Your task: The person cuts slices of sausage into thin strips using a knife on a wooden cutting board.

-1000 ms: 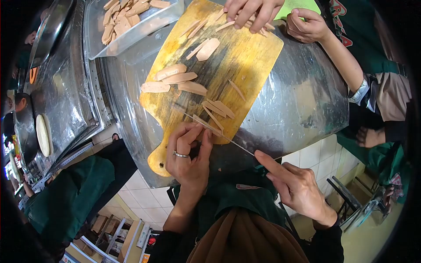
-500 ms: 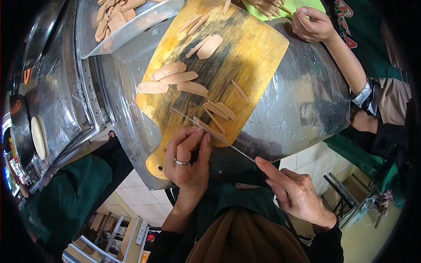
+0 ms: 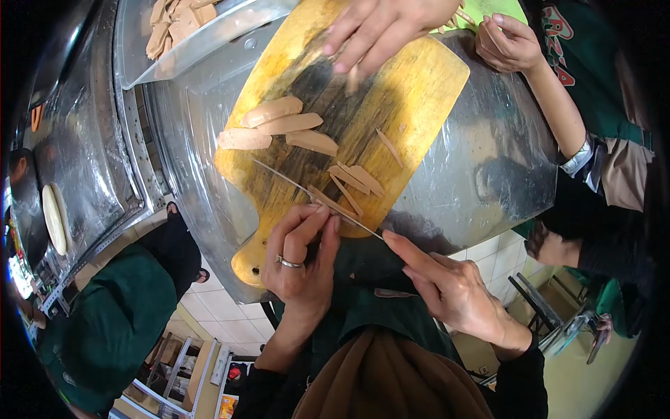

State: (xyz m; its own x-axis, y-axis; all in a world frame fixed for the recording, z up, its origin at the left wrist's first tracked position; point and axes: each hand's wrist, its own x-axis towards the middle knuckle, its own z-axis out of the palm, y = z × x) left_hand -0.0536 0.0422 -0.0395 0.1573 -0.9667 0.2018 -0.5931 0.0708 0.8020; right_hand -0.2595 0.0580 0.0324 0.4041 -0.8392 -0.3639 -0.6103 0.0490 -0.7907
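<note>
My right hand [image 3: 460, 293] is closed round the handle of a thin knife [image 3: 293, 184], its index finger stretched along the blade. The blade lies slantwise over the lower part of a yellow wooden cutting board [image 3: 426, 77]. My left hand [image 3: 300, 251], with a ring on one finger, pinches a light brown piece [image 3: 335, 202] against the board, right beside the blade. Thin strips [image 3: 357, 179] lie just beyond it. Several thicker slices [image 3: 287, 124] rest at the board's left side, and a single strip [image 3: 389, 148] lies to the right.
A co-worker's hand [image 3: 391, 31] reaches over the board's far end; another hand [image 3: 509, 43] is held near a green board [image 3: 513, 8]. A clear plastic tub [image 3: 209, 52] of brown pieces stands at the far left. A person in green [image 3: 115, 321] is at lower left.
A co-worker's hand has come in over the far end of the board, where slices lay. The knife and my right hand have shifted left; my left hand still holds the piece.
</note>
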